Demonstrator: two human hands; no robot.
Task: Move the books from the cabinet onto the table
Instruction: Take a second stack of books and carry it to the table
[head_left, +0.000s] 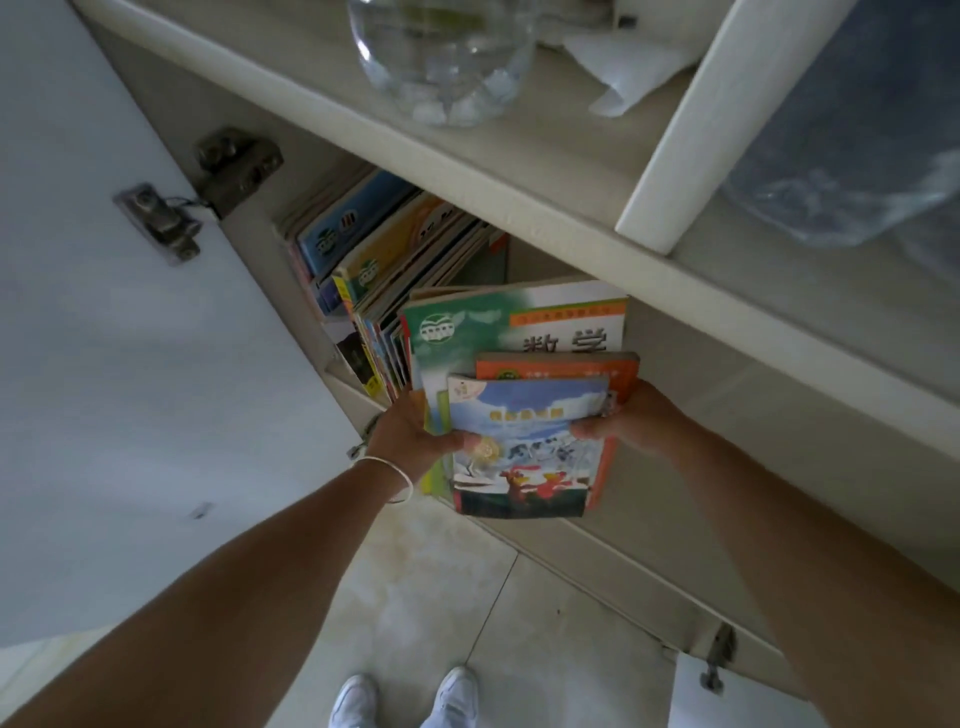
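Observation:
A stack of books (524, 415) is held between both my hands in front of the open lower cabinet (519, 260). A blue picture book lies on top, an orange book under it, a green-and-white maths book below those. My left hand (415, 434), with a silver bangle on the wrist, grips the stack's left edge. My right hand (631, 415) grips its right edge, thumb on the top cover. More books (374, 260) stand upright in a row inside the cabinet, behind and left of the stack.
The cabinet door (130, 312) stands open on the left, hinges showing. On the shelf top above sit a glass bowl (447, 57) and white paper (623, 67). A second door (737, 691) hangs open at lower right. My white shoes (405, 699) stand on the tiled floor.

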